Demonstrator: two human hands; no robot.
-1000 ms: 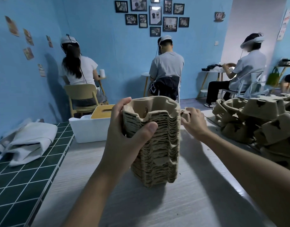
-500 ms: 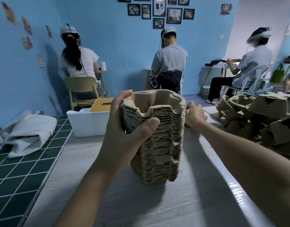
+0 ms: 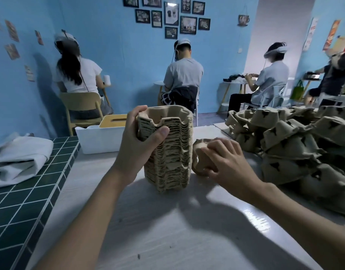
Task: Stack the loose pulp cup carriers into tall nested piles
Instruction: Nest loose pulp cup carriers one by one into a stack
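Note:
A tall nested pile of brown pulp cup carriers (image 3: 171, 152) stands upright on the pale table (image 3: 167, 230). My left hand (image 3: 137, 147) grips its upper left side, thumb across the front and fingers over the rim. Just right of the pile, my right hand (image 3: 226, 164) holds a single loose carrier (image 3: 200, 152) close to the tabletop, fingers curled over it. A heap of loose carriers (image 3: 296, 141) lies at the right, upside down and jumbled.
A white plastic bin with a wooden lid (image 3: 101, 137) stands behind the pile at the left. A folded white cloth (image 3: 19, 158) lies on the green tiled counter (image 3: 21, 207). Several seated people work at small tables along the blue wall.
My right hand has pulled back from behind the pile toward me, and now holds a loose carrier beside the pile's right side. My left hand keeps its grip on the pile.

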